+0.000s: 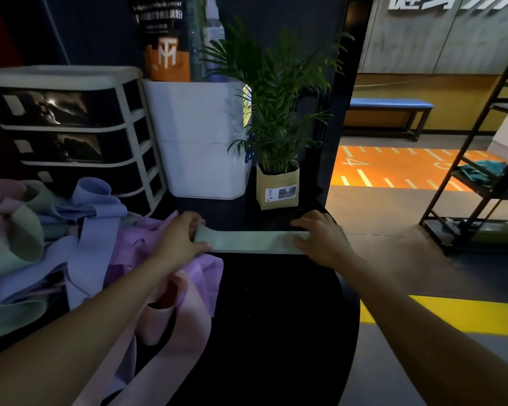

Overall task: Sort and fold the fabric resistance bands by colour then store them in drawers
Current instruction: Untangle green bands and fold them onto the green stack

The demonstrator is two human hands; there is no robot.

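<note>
Green band (255, 242) stretched flat near the far edge of the black counter (276, 317), just in front of the potted palm (276, 112) in its paper bag. Left hand (182, 238) pinching the band's left end, thumb under and fingers curled over the top. Right hand (320, 235) laid over the right end, fingers bent down on it; true grip or mere press, cannot tell. Printed "30" legible on the band beside the left hand.

Judged early in the job: unsorted heap (71, 244) of pink, lilac, blue-violet and green bands spread over the counter's left side and spilling off its near edge. No folded stacks in sight. Drawer unit (71, 133) at the far left corner, all visible drawers closed, contents too dark to read. Left to do: folding this band, sorting the rest by colour, stowing.

Other writing: orange box (166, 58) with a white "TM"-style monogram, standing in the white bin (200, 142); Chinese lettering above it, too blurred to read.
</note>
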